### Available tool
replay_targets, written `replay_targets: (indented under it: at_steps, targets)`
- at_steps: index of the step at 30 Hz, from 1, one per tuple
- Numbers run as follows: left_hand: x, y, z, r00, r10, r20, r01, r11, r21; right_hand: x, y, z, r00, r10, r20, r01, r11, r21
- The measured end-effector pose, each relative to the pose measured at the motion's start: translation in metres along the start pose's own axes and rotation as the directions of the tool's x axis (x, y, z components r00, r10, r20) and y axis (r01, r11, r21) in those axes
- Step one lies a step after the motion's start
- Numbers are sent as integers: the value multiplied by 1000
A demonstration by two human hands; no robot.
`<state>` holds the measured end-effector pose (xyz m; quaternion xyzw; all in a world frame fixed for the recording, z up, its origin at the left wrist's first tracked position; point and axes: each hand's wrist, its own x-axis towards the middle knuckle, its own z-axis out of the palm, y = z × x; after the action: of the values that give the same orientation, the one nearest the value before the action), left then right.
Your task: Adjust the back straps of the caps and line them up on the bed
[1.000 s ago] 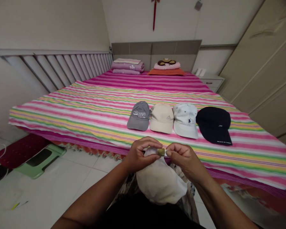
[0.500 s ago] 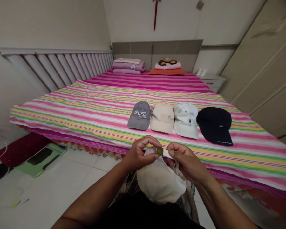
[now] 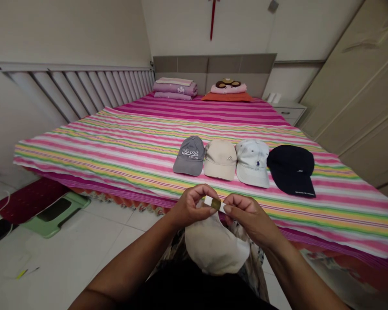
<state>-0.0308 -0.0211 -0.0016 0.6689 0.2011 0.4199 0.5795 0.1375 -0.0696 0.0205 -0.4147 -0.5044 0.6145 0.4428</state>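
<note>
A cream-white cap (image 3: 211,247) rests at my lap with its back strap held up before me. The strap runs through a brass-coloured buckle (image 3: 216,204), and a short white strap end (image 3: 208,200) sticks out on the buckle's left. My left hand (image 3: 195,206) pinches the buckle between thumb and fingers. On the other side, my right hand (image 3: 244,212) grips the white strap close to the buckle. Beyond my hands a row of caps lies on the bed: a grey cap (image 3: 190,156), a beige cap (image 3: 220,159), a pale blue cap (image 3: 252,163) and a navy cap (image 3: 292,170).
The bed's striped cover (image 3: 116,150) spreads ahead of me. Folded purple bedding (image 3: 175,89) and a pink folded stack (image 3: 228,88) sit by the headboard (image 3: 210,64). A green stool (image 3: 54,215) stands on the floor at left, beside a white railing (image 3: 93,90).
The white strap end now shows on the left of the buckle. My right hand has shifted left, closer to the buckle, and the strap between them is shorter.
</note>
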Motion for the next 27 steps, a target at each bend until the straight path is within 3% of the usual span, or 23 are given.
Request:
replay_targets:
  at_steps: [4,10,19,27]
  targets:
    - [0,0,1,1000,4,-5,-4,1000,3,1,0,1,1000,11,19,-12,998,56]
    - [-2,-2,-2,999,12,-39,-13,1000,-21,-1,1,-11,997,71,13,-70,997,-28]
    - [0,6,3,997,-73,-26,76,990,118,2,-1,-1,998,61,26,-62,997,34]
    - [-1,2,-1,998,-29,-58,29,1000,4,-1,1,-13,991,124,59,-125,992,7]
